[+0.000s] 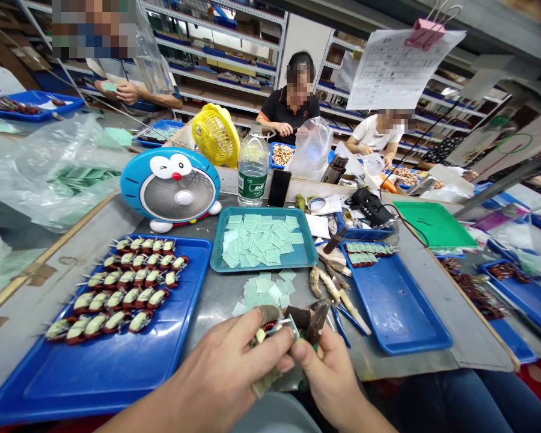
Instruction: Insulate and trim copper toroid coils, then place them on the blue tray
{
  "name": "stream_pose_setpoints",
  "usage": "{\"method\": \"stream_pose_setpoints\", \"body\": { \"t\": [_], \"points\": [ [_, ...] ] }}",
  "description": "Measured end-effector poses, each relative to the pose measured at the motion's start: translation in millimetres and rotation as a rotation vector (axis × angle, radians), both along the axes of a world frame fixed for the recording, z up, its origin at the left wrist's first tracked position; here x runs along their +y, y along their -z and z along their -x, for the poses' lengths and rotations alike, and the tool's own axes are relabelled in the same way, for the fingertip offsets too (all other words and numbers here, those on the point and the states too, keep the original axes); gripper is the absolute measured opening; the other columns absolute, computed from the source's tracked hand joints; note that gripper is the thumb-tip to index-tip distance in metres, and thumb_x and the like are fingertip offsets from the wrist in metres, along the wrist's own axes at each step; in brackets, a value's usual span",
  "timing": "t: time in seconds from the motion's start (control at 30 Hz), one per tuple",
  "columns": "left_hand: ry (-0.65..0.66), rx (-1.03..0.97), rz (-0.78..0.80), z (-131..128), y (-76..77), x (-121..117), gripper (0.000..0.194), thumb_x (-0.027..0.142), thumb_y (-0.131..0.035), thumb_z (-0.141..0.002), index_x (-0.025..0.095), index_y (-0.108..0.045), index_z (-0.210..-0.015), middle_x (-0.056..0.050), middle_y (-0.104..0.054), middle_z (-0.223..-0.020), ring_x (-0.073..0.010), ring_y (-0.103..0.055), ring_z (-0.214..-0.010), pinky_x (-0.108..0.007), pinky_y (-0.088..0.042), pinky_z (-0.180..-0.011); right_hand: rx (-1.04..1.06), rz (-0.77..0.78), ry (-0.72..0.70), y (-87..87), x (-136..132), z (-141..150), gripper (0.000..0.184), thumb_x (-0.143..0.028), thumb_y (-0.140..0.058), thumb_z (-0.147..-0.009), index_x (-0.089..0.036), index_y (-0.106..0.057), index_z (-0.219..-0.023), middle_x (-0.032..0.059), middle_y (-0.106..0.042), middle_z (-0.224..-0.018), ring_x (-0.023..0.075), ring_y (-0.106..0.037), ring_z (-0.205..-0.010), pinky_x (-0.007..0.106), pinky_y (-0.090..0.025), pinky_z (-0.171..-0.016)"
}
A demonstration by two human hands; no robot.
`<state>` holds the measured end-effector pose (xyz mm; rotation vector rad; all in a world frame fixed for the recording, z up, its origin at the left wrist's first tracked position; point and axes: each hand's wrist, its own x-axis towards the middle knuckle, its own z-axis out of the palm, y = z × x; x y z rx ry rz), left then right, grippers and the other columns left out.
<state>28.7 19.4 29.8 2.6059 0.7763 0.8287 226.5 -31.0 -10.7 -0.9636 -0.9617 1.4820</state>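
My left hand (247,355) is closed around a small copper-wound coil (267,328), with some fingertips covered in worn cloth or tape. A pale green square sheet (292,325) lies against the coil's wire leads, between the two hands. My right hand (329,367) meets it, the thumb at the sheet's edge. Wrapped in the right fingers is a dark metal tool that looks like pliers (318,322), its grip mostly hidden. Just beyond the hands, loose green sheets (264,293) lie on the table, and more fill a teal tray (217,255).
At left, a blue tray (117,391) holds rows of coils. At right, another blue tray (406,313) has several coils at its far end. Taped pliers (338,288) lie between. A blue fan (175,192), bottle (252,171) and phone (279,188) stand behind. Co-workers (293,108) sit opposite.
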Motion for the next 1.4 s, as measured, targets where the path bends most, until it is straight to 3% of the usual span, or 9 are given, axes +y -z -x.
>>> {"method": "stream_pose_setpoints", "body": {
  "t": [0.2,0.43,0.53,0.67,0.83,1.1,1.23,1.3,1.4],
  "points": [
    [0.031,0.036,-0.037,4.7,3.3,1.4,0.03,0.027,-0.052,-0.103,0.021,-0.059,-0.132,-0.013,-0.066,-0.108,-0.0206,-0.07,-0.083,-0.029,-0.059,-0.066,-0.028,-0.024,0.008,0.7,-0.1,3.7,0.035,-0.038,-0.07,-0.094,-0.025,-0.067,-0.126,0.0082,-0.074,-0.12,0.0213,-0.07,-0.105,0.033,-0.056,-0.097],
    [0.003,-0.144,-0.016,1.3,-5.1,7.0,0.037,0.042,-0.049,-0.105,0.018,-0.056,-0.132,-0.013,-0.071,-0.106,-0.02,-0.073,-0.086,-0.028,-0.063,-0.075,-0.145,-0.069,0.089,-1.7,-0.9,0.6,0.033,-0.035,-0.073,-0.092,-0.025,-0.067,-0.123,0.0073,-0.073,-0.117,0.0207,-0.071,-0.102,0.03,-0.058,-0.091],
    [0.02,-0.114,-0.09,2.9,-9.3,8.8,0.034,0.038,-0.05,-0.105,0.017,-0.056,-0.131,-0.015,-0.071,-0.113,-0.0216,-0.074,-0.088,-0.029,-0.063,-0.074,-0.163,-0.139,0.131,1.4,-2.3,2.7,0.031,-0.036,-0.071,-0.093,-0.024,-0.067,-0.122,0.0082,-0.073,-0.114,0.021,-0.071,-0.099,0.03,-0.06,-0.088],
    [0.058,-0.01,-0.083,6.6,-9.4,7.6,0.035,0.034,-0.053,-0.103,0.016,-0.055,-0.134,-0.014,-0.071,-0.106,-0.0217,-0.071,-0.079,-0.03,-0.061,-0.065,-0.208,-0.187,0.201,10.7,-6.9,9.8,0.035,-0.037,-0.07,-0.093,-0.024,-0.065,-0.125,0.0089,-0.074,-0.112,0.0222,-0.071,-0.099,0.032,-0.06,-0.089],
    [0.06,0.027,-0.083,7.2,-7.0,5.7,0.04,0.033,-0.054,-0.103,0.016,-0.053,-0.138,-0.015,-0.069,-0.111,-0.0234,-0.071,-0.085,-0.033,-0.06,-0.07,-0.22,-0.213,0.302,18.8,-11.2,14.7,0.035,-0.037,-0.072,-0.092,-0.025,-0.066,-0.125,0.0092,-0.073,-0.111,0.0235,-0.072,-0.1,0.033,-0.061,-0.088],
    [0.096,-0.04,-0.015,6.9,-13.4,9.5,0.035,0.033,-0.058,-0.101,0.018,-0.057,-0.132,-0.009,-0.07,-0.098,-0.0213,-0.07,-0.079,-0.029,-0.059,-0.068,-0.45,-0.318,0.142,8.5,-7.7,-2.8,0.03,-0.03,-0.063,-0.097,-0.027,-0.065,-0.127,0.0078,-0.069,-0.112,0.0219,-0.068,-0.103,0.031,-0.057,-0.091],
    [0.089,-0.242,0.262,6.6,-10.6,9.0,0.049,0.042,-0.071,-0.093,0.025,-0.054,-0.134,-0.008,-0.073,-0.11,-0.0209,-0.073,-0.09,-0.031,-0.06,-0.08,-0.617,-0.441,0.127,2.0,-6.1,-10.9,0.035,-0.026,-0.063,-0.095,-0.027,-0.065,-0.13,0.0092,-0.069,-0.116,0.0247,-0.068,-0.107,0.034,-0.057,-0.093],
    [0.048,-0.308,0.59,6.8,-9.0,6.6,0.052,0.049,-0.071,-0.091,0.026,-0.052,-0.134,-0.007,-0.073,-0.11,-0.0199,-0.073,-0.089,-0.029,-0.061,-0.078,-0.706,-0.544,0.16,-1.1,-4.6,-14.0,0.043,-0.022,-0.065,-0.093,-0.028,-0.063,-0.135,0.0099,-0.069,-0.118,0.0255,-0.069,-0.108,0.035,-0.057,-0.092],
    [0.045,-0.334,1.043,7.6,-8.9,3.1,0.037,0.052,-0.054,-0.101,0.021,-0.058,-0.122,-0.003,-0.072,-0.091,-0.0156,-0.073,-0.074,-0.025,-0.059,-0.068,-0.816,-0.712,0.121,-2.6,-1.5,-17.5,0.057,-0.014,-0.068,-0.089,-0.03,-0.058,-0.143,0.0103,-0.07,-0.124,0.0263,-0.069,-0.112,0.036,-0.057,-0.096]
  ]
}}
